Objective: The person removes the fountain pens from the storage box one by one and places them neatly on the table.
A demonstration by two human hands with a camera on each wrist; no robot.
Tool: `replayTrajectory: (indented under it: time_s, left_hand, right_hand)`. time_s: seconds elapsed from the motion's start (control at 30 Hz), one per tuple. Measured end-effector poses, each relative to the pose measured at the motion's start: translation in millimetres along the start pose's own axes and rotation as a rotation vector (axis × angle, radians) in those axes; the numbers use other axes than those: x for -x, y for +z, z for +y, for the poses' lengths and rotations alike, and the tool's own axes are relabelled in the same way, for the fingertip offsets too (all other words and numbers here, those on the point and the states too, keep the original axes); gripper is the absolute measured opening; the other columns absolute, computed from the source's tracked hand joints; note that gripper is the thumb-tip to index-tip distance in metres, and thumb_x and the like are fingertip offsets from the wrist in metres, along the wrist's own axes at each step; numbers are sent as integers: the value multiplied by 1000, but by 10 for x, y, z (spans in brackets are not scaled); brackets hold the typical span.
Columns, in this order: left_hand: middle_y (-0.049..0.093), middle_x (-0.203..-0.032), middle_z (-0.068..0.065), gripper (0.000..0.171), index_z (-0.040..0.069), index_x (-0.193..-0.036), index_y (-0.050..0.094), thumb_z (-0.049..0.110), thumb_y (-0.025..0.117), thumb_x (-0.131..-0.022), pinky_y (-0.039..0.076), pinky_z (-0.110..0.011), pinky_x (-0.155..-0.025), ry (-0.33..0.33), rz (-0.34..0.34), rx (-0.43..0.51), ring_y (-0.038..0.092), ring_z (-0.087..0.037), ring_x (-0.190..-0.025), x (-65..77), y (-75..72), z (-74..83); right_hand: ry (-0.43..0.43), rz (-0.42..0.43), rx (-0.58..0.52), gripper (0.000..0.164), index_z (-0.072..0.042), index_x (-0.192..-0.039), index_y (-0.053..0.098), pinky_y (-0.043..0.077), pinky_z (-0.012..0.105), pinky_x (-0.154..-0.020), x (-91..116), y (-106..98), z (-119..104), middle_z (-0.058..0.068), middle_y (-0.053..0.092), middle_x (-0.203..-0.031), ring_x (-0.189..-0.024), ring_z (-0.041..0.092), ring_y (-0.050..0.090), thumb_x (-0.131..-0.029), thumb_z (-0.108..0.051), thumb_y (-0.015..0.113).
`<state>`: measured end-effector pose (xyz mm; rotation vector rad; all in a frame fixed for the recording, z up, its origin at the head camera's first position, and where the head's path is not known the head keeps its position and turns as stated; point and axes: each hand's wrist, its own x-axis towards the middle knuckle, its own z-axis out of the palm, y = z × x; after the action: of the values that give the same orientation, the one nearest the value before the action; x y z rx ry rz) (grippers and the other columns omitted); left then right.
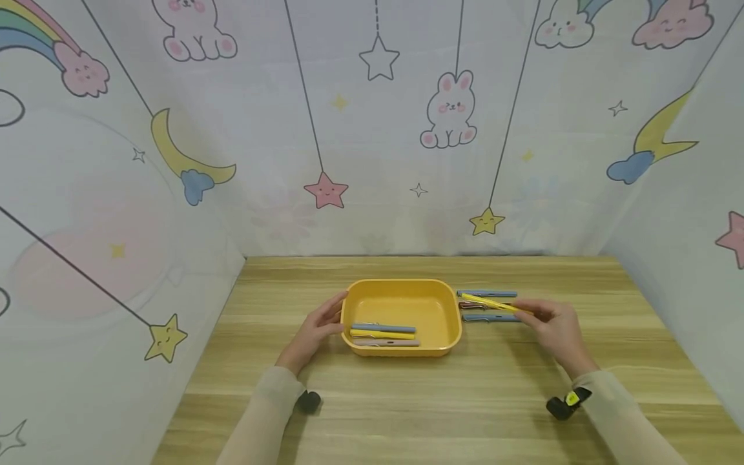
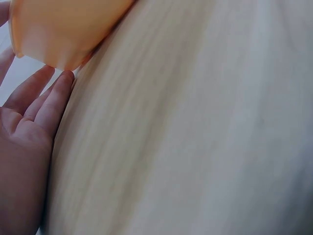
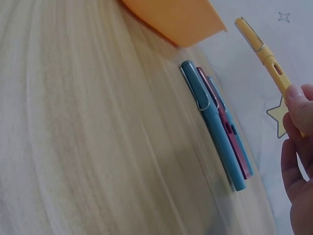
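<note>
A yellow pen [image 1: 487, 302] with a metal clip is pinched between thumb and fingers of my right hand [image 1: 555, 328], raised above the table and tilted. Beneath it a blue pen [image 1: 488, 294], a dark red pen [image 3: 222, 120] and a teal-blue pen [image 3: 215, 132] lie side by side on the table, right of the yellow-orange tray [image 1: 401, 307]. My left hand [image 1: 314, 332] touches the tray's left side, its fingers fairly straight against the wall. Inside the tray's front left part lie a blue pen [image 1: 386, 328], a yellow pen [image 1: 386, 335] and a pinkish-brown pen [image 1: 392, 343].
The wood-grain table [image 1: 395, 407] reaches back to a pale curtain [image 1: 378, 142] printed with rabbits, stars and moons. More of this cloth stands at the left and right sides. Dark wrist cameras hang at both wrists.
</note>
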<state>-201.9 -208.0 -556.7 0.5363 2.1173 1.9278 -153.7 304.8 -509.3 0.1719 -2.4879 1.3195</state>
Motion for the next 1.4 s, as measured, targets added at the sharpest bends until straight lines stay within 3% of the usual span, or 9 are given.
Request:
replayTrajectory:
  time_s: [0.27, 0.57, 0.97, 1.4]
  left_hand:
    - [38, -167, -15, 69, 19, -164, 39, 6, 65, -101, 32, -50, -123, 7, 2, 3, 40, -38, -151, 0, 3, -13]
    - [38, -167, -15, 70, 20, -164, 38, 5, 65, -101, 32, -50, -123, 8, -1, 12, 40, -38, -152, 7, 12, 16]
    - [38, -168, -13, 69, 21, -164, 38, 7, 65, -102, 39, -24, -117, 3, -1, 9, 40, -35, -152, -23, 0, -16]
    - [38, -167, -13, 70, 21, -164, 38, 8, 66, -102, 39, -26, -117, -5, -3, 5, 40, -36, -151, -6, 0, -4]
  right_hand:
    - [-2, 11, 50, 16, -8, -109, 82, 55, 12, -70, 48, -5, 89, 0, 79, -105, -86, -7, 65, -94, -9, 80]
    - [-23, 8, 95, 15, -8, -105, 83, 55, 13, -66, 57, 9, 150, 15, 79, -104, -82, -7, 65, -90, -4, 82]
    - [-1, -65, 125, 17, -10, -107, 83, 53, 13, -68, 103, 20, 200, 11, 80, -105, -89, -11, 63, -91, -4, 81]
    - [-66, -74, 208, 18, -16, -101, 84, 50, 6, -74, 153, 59, 313, 6, 81, -102, -94, -8, 65, -88, -3, 83]
